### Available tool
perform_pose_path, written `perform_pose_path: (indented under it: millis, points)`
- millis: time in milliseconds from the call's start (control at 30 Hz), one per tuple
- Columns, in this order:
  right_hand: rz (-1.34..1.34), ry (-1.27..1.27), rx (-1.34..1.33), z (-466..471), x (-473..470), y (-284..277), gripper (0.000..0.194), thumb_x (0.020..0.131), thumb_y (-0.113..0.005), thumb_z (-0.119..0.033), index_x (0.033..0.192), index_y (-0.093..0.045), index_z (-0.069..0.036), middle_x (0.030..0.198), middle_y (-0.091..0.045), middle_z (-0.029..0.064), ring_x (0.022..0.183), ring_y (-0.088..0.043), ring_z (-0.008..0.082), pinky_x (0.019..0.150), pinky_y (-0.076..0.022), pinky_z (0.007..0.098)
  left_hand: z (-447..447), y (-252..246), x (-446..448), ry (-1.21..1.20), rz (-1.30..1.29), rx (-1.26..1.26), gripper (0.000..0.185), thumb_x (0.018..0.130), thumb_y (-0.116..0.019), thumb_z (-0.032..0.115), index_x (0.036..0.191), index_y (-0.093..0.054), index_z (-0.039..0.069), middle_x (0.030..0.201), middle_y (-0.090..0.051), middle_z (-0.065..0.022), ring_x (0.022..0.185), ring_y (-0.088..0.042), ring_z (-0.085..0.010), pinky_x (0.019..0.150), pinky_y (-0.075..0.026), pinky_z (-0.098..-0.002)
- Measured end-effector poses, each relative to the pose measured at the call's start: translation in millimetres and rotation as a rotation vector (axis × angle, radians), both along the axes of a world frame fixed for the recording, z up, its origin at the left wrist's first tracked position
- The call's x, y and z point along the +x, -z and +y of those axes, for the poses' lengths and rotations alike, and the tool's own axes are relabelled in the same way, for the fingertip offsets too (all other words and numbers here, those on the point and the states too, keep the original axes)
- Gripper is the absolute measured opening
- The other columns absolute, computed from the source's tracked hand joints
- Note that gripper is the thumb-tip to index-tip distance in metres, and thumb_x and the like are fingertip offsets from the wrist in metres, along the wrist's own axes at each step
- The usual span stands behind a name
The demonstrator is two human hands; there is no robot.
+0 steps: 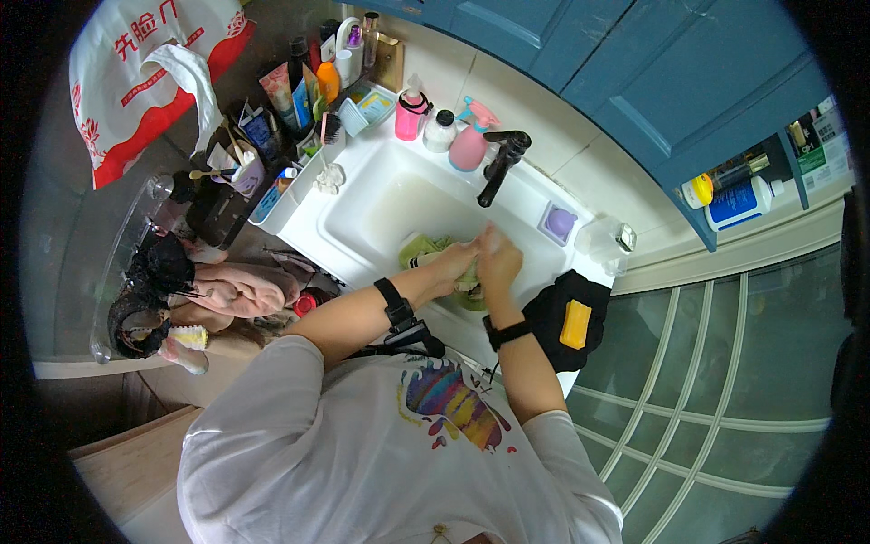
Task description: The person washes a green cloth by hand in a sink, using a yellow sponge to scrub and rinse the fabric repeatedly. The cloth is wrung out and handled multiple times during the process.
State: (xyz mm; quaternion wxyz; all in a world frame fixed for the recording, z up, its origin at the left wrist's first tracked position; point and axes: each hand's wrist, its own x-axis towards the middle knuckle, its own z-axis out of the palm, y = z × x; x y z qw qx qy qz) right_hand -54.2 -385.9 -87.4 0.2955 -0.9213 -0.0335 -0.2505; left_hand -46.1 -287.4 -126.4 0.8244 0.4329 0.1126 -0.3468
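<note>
Both my hands are together over the front part of a white washbasin [346, 211], which holds cloudy water. My left hand [461, 264] is closed on a wet green cloth [425, 248] with a white band and dark stripes. Pressed against it, my right hand [501, 257] is a blurred fist, also gripping the cloth. Folds of the cloth show left of my left hand and below both hands. The dark faucet [503, 166] stands just beyond them. A yellow soap bar [576, 324] lies on a black cloth [544, 313] at the basin's right front corner.
Along the back rim stand a pink pump bottle [410, 115], a white bottle [440, 131] and a pink spray bottle [470, 143]. A purple item [561, 222] sits in the right-hand soap recess. Toiletries and a laundry pile [238, 289] lie left. Blue cabinets [612, 81] overhang the back.
</note>
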Motion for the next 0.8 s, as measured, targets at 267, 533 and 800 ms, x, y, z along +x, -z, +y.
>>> perform_pose_path:
  millis: [267, 533, 800]
  points:
    - [-0.132, -0.344, 0.148, 12.8, -9.9, 1.6, 0.024, 0.087, -0.061, -0.025, 0.08, -0.065, -0.003, 0.078, -0.065, 0.019, 0.067, -0.062, 0.0371, 0.061, -0.0477, 0.0407, 15.3, -21.6, 14.0, -0.196, 0.2, -0.025, 0.041, 0.099, -0.037, 0.044, 0.096, -0.053, 0.007, 0.092, -0.059, -0.0047, 0.084, -0.056, -0.0184, 0.077, -0.049, -0.0377]
    - [-0.146, -0.105, -0.146, 16.0, -10.0, -4.3, 0.032, 0.088, -0.055, -0.031, 0.08, -0.066, -0.002, 0.067, -0.061, 0.0218, 0.059, -0.059, 0.0395, 0.052, -0.0437, 0.0469, -5.1, 0.9, 10.3, -0.087, 0.127, -0.082, 0.037, 0.099, -0.038, 0.039, 0.097, -0.055, 0.006, 0.089, -0.059, -0.0076, 0.083, -0.056, -0.0224, 0.077, -0.045, -0.0406]
    - [0.009, 0.002, -0.115, 18.1, -4.4, -8.4, 0.043, 0.09, -0.054, -0.034, 0.065, -0.062, 0.001, 0.059, -0.057, 0.0234, 0.051, -0.056, 0.0419, 0.05, -0.043, 0.0486, 5.4, 34.6, 23.5, 0.113, -0.019, -0.633, 0.024, 0.096, -0.05, 0.029, 0.102, -0.061, 0.009, 0.094, -0.062, -0.0026, 0.092, -0.056, -0.0124, 0.082, -0.045, -0.0304]
